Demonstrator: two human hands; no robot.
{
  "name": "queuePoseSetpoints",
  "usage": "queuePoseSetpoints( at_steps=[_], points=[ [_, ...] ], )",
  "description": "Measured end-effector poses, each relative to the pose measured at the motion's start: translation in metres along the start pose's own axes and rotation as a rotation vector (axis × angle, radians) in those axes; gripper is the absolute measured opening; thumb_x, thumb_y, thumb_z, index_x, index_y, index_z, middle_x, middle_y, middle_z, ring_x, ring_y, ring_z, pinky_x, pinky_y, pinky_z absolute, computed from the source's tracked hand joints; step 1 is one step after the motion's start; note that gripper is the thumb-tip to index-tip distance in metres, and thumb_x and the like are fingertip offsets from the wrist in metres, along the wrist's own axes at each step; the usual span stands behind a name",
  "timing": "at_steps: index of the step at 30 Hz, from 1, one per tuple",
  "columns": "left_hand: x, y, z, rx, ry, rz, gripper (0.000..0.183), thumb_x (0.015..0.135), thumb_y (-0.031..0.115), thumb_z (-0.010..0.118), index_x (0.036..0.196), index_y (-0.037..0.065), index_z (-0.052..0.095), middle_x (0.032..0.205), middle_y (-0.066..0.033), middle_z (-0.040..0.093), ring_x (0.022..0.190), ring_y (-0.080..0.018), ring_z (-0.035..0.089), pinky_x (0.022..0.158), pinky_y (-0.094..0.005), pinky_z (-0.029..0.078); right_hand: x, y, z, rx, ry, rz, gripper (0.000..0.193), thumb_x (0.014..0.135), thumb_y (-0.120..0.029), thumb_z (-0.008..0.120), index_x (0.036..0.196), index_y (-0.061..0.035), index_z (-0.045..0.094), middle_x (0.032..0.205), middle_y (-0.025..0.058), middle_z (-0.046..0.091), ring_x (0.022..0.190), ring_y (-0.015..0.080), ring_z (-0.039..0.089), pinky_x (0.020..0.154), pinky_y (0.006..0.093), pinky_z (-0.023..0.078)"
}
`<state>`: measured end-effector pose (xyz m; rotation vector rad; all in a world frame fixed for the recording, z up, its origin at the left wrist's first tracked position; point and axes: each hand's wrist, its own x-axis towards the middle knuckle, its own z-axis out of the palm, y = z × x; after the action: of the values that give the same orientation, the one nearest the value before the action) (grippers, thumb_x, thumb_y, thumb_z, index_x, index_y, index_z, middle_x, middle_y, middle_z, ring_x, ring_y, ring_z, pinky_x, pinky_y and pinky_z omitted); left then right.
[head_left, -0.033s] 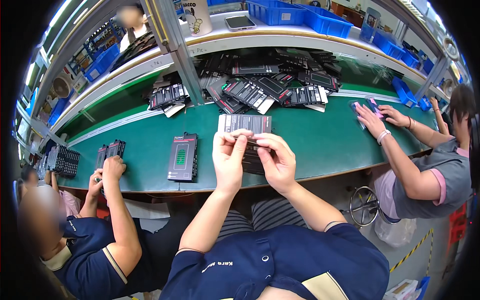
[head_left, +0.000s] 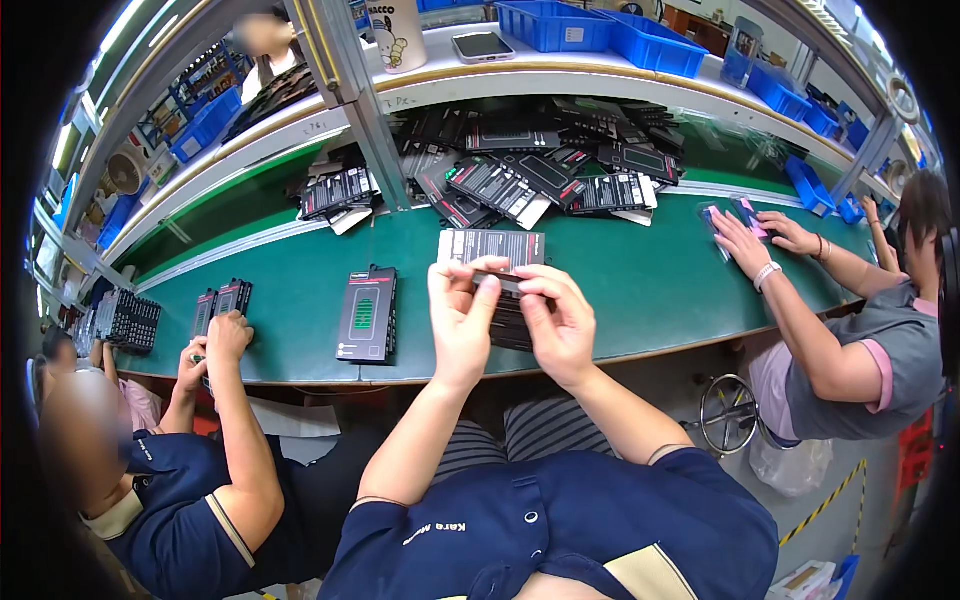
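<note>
Between the fingertips of both hands is the dark narrow edge of a thin black box (head_left: 503,281); my hands cover much of it. My left hand (head_left: 462,325) pinches its left end between thumb and fingers. The right end is gripped the same way by my right hand (head_left: 560,325). Just behind my fingers, a printed black carton (head_left: 492,246) lies with its grey, text-covered face up. More dark boxes (head_left: 512,330) show below, between my hands, partly hidden. To the left, a black carton (head_left: 367,315) with a green battery picture lies flat on the green table.
A heap of flat black cartons (head_left: 540,170) lies at the back below a shelf (head_left: 560,82) holding blue bins (head_left: 655,45), a phone (head_left: 482,46) and a cup (head_left: 396,35). A metal post (head_left: 375,150) stands left of the heap. Co-workers' hands (head_left: 228,338) work on either side.
The box edge between my fingertips has tipped, so a dark strip now shows there. Both hands have shifted very slightly. The cartons around them stay where they were.
</note>
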<state>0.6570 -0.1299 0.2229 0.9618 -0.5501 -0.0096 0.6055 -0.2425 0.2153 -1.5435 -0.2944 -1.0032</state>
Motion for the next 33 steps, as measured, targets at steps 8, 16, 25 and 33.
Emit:
queuePoseSetpoints(
  at_steps=[8,16,25,33],
  points=[
    [-0.002,-0.004,-0.004,-0.022,0.006,0.013,0.016,0.095,-0.002,0.062,0.103,0.005,0.051,0.111,-0.0110,0.062,0.101,-0.0166,0.061,0.093,-0.0299,0.048,0.006,0.004,0.002,0.474,0.126,0.280,0.017,0.094,0.003,0.063,0.100,-0.0031,0.048,0.104,0.0135,0.067,0.095,0.0133,0.064,0.087,0.0269,0.051],
    [-0.006,-0.014,-0.043,0.614,0.130,0.134,0.029,0.103,0.020,0.054,0.130,0.010,0.053,0.138,-0.0108,0.049,0.118,-0.0188,0.052,0.097,-0.0331,0.045,-0.022,0.020,0.001,-0.130,-0.029,-0.136,0.048,0.078,0.008,0.076,0.109,-0.0068,0.042,0.107,0.0162,0.064,0.094,0.0241,0.066,0.083,0.0340,0.052],
    [0.001,0.074,-0.141,0.727,0.272,-0.025,0.066,0.085,-0.007,0.060,0.148,0.001,0.040,0.132,-0.0191,0.057,0.113,-0.0261,0.062,0.100,-0.0330,0.047,0.033,0.066,0.000,-0.703,-0.125,-0.072,0.038,0.086,-0.027,0.072,0.112,-0.0018,0.060,0.122,0.0211,0.059,0.112,0.0381,0.054,0.093,0.0478,0.044],
    [-0.024,0.022,-0.049,1.634,-0.182,0.024,0.048,0.090,0.029,0.065,0.130,0.002,0.059,0.141,-0.0295,0.046,0.129,-0.0470,0.043,0.109,-0.0599,0.032,0.042,0.057,-0.077,-0.437,-0.012,0.563,0.031,0.099,-0.030,0.058,0.114,-0.0034,0.065,0.060,0.0057,0.062,0.059,0.0084,0.060,0.055,0.0293,0.047]
  ],
)
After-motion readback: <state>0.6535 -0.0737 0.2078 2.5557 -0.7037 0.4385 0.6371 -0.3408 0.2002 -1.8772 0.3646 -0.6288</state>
